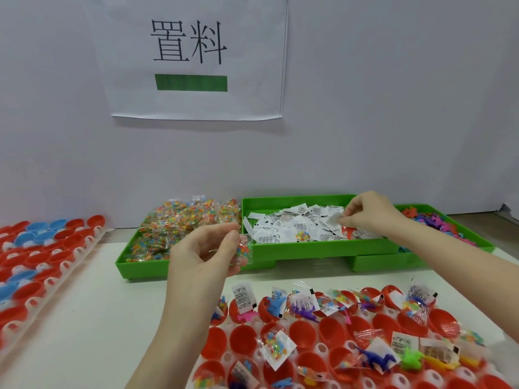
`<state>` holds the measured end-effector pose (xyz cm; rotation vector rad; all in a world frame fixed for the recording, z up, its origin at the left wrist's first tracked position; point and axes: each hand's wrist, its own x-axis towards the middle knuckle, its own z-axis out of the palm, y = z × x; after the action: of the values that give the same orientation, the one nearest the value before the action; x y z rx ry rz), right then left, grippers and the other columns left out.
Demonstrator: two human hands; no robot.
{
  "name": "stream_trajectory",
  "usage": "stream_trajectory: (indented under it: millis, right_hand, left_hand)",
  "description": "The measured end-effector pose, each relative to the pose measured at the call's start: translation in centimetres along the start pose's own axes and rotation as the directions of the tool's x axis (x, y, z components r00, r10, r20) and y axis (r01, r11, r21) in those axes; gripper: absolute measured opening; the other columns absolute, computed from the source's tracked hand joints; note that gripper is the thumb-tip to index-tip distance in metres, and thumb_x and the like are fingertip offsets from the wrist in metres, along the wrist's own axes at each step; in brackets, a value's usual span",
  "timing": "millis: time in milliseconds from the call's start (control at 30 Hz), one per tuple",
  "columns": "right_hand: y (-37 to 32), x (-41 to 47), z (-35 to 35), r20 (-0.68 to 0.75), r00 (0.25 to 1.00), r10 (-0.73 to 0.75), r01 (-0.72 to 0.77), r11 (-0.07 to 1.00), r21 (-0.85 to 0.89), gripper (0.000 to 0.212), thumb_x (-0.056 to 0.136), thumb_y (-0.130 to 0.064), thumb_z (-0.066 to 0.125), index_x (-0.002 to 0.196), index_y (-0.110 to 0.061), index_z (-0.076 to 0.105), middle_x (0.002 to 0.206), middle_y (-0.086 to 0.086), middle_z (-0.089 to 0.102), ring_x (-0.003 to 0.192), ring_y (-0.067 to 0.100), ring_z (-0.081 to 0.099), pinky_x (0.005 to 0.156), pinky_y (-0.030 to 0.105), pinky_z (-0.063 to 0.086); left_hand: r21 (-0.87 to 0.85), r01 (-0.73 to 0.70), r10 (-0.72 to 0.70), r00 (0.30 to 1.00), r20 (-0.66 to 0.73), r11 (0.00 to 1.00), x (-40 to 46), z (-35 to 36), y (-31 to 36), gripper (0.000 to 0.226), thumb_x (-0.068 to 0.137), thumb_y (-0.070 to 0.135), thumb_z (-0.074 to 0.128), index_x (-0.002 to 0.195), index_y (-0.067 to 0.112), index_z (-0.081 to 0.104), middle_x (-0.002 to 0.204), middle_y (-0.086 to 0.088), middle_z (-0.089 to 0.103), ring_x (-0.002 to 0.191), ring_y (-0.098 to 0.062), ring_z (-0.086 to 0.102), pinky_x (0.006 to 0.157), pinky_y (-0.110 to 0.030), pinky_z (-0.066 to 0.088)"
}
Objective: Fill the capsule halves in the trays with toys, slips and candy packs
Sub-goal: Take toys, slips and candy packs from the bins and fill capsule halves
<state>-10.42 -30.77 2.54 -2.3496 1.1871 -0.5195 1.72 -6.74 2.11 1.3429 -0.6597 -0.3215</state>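
Note:
My left hand [206, 249] holds a clear candy pack [243, 252] of coloured sweets in front of the green trays. Over the middle green tray [309, 247], my right hand [368, 213] pinches a white paper slip [334, 219] above the heap of slips [292, 224]. The left green tray [146, 266] holds candy packs [179, 223]. A third green tray at the right holds small coloured toys [438, 223]. In front lies a white tray [405, 348] of red capsule halves [303, 334]; several hold toys, slips and candy packs, others are bare.
At the left edge stands a second white tray [70, 272] with red and blue capsule halves. A white wall with a printed paper sign [193, 56] rises close behind the green trays. White table top [112, 318] shows between the two capsule trays.

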Motion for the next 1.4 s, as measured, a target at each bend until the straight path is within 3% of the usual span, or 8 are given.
stream_trajectory:
  millis: [167, 233, 400, 533, 667, 967, 1067, 1400]
  right_hand:
    - [-1.0, -1.6, -0.8, -0.174, 0.985, -0.009, 0.043, 0.981, 0.190, 0.019, 0.083, -0.021, 0.066, 0.066, -0.021, 0.056, 0.064, -0.006, 0.059, 0.061, 0.009, 0.053, 0.053, 0.022, 0.038]
    - [-1.9, -2.8, -1.1, -0.135, 0.991, 0.006, 0.046, 0.925, 0.376, 0.011, 0.082, -0.016, 0.067, 0.073, -0.017, 0.060, 0.067, -0.003, 0.062, 0.060, 0.009, 0.059, 0.060, 0.023, 0.048]
    - [-5.0, -8.7, -1.7, 0.016, 0.993, -0.116, 0.071, 0.706, 0.705, 0.008, 0.079, -0.003, 0.065, 0.074, -0.007, 0.061, 0.062, 0.001, 0.065, 0.048, 0.006, 0.063, 0.051, 0.018, 0.054]
    - [-6.9, -13.7, -2.0, 0.119, 0.962, -0.247, 0.085, 0.682, 0.726, 0.007, 0.072, -0.007, 0.069, 0.073, -0.003, 0.063, 0.061, 0.002, 0.066, 0.052, 0.015, 0.065, 0.051, 0.019, 0.053]
    - [-8.0, -16.4, -2.6, 0.173, 0.937, -0.303, 0.106, 0.720, 0.685, 0.007, 0.069, -0.008, 0.071, 0.067, -0.009, 0.065, 0.064, 0.004, 0.067, 0.049, 0.011, 0.064, 0.047, 0.014, 0.048]
    - [-7.9, -19.6, -3.3, 0.209, 0.936, -0.282, 0.107, 0.797, 0.595, 0.007, 0.069, -0.006, 0.073, 0.069, -0.007, 0.066, 0.058, 0.003, 0.066, 0.046, 0.009, 0.064, 0.045, 0.013, 0.047]
    - [-7.5, -21.1, -3.4, 0.177, 0.944, -0.280, 0.119, 0.785, 0.608, 0.007, 0.069, -0.009, 0.073, 0.074, -0.013, 0.069, 0.064, 0.006, 0.066, 0.050, 0.011, 0.066, 0.048, 0.014, 0.049]
    - [-7.5, -25.5, -3.7, 0.067, 0.937, -0.343, 0.222, 0.733, 0.644, 0.017, 0.060, -0.021, 0.072, 0.076, -0.017, 0.072, 0.065, -0.007, 0.070, 0.054, 0.004, 0.066, 0.053, 0.010, 0.050]
  left_hand:
    - [-0.018, 0.009, -0.009, 1.000, 0.030, 1.000, -0.3, 0.4, 0.2, 0.017, 0.083, 0.008, 0.062, 0.076, 0.022, 0.067, 0.065, 0.011, 0.070, 0.055, -0.006, 0.064, 0.050, -0.010, 0.048]
    - [-0.017, 0.024, -0.024, 0.999, 0.048, 1.000, -0.5, 0.6, 0.3, 0.015, 0.083, 0.009, 0.063, 0.076, 0.022, 0.067, 0.065, 0.010, 0.070, 0.055, -0.007, 0.065, 0.051, -0.010, 0.048]
    - [0.005, 0.096, -0.096, 0.980, 0.175, 0.995, -1.4, 1.5, 1.7, 0.013, 0.086, 0.014, 0.061, 0.076, 0.021, 0.066, 0.064, 0.009, 0.070, 0.060, -0.006, 0.067, 0.055, -0.010, 0.049]
    - [0.067, 0.136, -0.150, 0.945, 0.291, 0.988, -2.8, 1.8, 2.8, 0.021, 0.087, 0.034, 0.055, 0.080, 0.019, 0.067, 0.072, 0.006, 0.069, 0.067, -0.007, 0.070, 0.070, -0.018, 0.055]
    - [0.063, 0.108, -0.124, 0.915, 0.384, 0.992, -5.2, 1.7, 3.9, 0.040, 0.076, 0.049, 0.049, 0.084, 0.015, 0.069, 0.064, 0.002, 0.067, 0.067, -0.008, 0.069, 0.068, -0.018, 0.055]
    - [0.099, -0.028, -0.016, 0.911, 0.411, 0.995, -9.4, 0.7, 4.6, 0.009, 0.081, 0.015, 0.063, 0.081, 0.013, 0.071, 0.069, 0.000, 0.070, 0.059, -0.006, 0.064, 0.055, -0.016, 0.052]
    - [0.111, -0.060, 0.008, 0.910, 0.415, 0.992, -10.7, 0.0, 4.6, 0.019, 0.085, 0.003, 0.059, 0.082, 0.017, 0.071, 0.069, 0.002, 0.071, 0.058, -0.006, 0.064, 0.053, -0.013, 0.050]
    - [0.134, -0.016, -0.035, 0.927, 0.373, 0.991, -14.5, -1.4, 5.6, 0.017, 0.082, 0.002, 0.062, 0.091, 0.015, 0.068, 0.074, -0.001, 0.072, 0.058, -0.011, 0.067, 0.054, -0.014, 0.050]
